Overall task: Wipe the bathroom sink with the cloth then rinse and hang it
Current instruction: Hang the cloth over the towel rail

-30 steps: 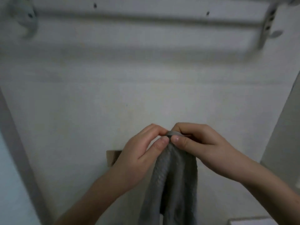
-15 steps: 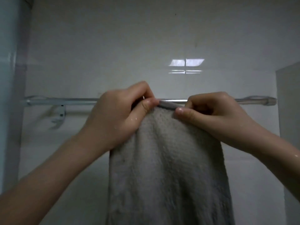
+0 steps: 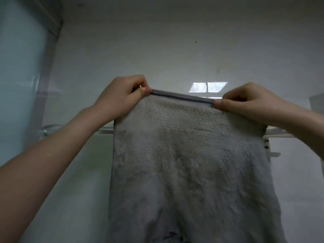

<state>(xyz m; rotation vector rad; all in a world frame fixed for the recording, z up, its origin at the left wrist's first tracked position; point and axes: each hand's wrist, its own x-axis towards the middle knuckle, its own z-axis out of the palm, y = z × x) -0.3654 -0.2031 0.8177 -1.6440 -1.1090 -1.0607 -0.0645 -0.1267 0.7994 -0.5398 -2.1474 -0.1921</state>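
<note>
Left hand (image 3: 122, 97) and right hand (image 3: 245, 102) each pinch a top corner of the grey cloth (image 3: 189, 163), stretched above the wall towel rail (image 3: 105, 132): hanging step, so next lower its edge over the rail.

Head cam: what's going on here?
A person holds a grey cloth spread out by its top hem, the left hand pinching one corner and the right hand the other. The hem is raised above a wall-mounted towel rail, and the cloth hangs down in front of it. It is not yet draped over the rail. No sink is in view.
</note>
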